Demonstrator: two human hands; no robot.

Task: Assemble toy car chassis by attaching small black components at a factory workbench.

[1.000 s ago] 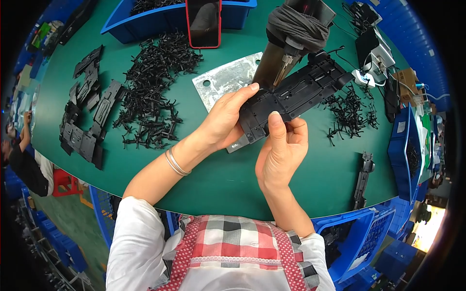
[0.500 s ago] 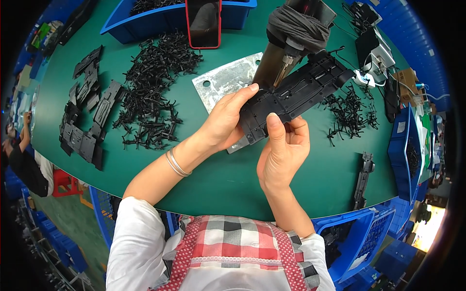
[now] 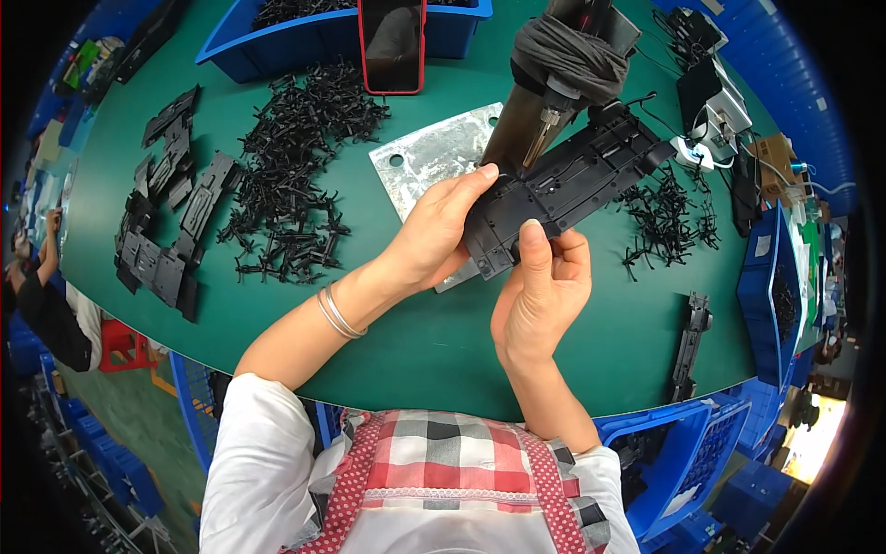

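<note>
Between my two hands is a long black plastic chassis-like plate [image 3: 572, 189], tilted up to the right. My left hand [image 3: 441, 222] grips its left end, thumb on top. At its near edge, my right hand [image 3: 543, 286] holds it with the thumb above and curled fingers beneath. Just over the plate stands the metal tip of a machine head [image 3: 544, 129], wrapped higher up in grey cloth [image 3: 568, 57]; whether the tip touches the plate I cannot tell. Partly under my hands lies a silvery metal base plate [image 3: 434, 157].
Small black plastic parts lie heaped at left [image 3: 291, 175] and in a smaller pile [image 3: 669, 217] at right. Several black plates [image 3: 161, 263] rest far left, another black part [image 3: 688, 346] near right. A blue bin [image 3: 277, 51] and red-edged phone [image 3: 392, 46] stand at the back.
The black plate and both hands have shifted very slightly to the right in the picture, as has the background at left. The grip of both hands looks the same.
</note>
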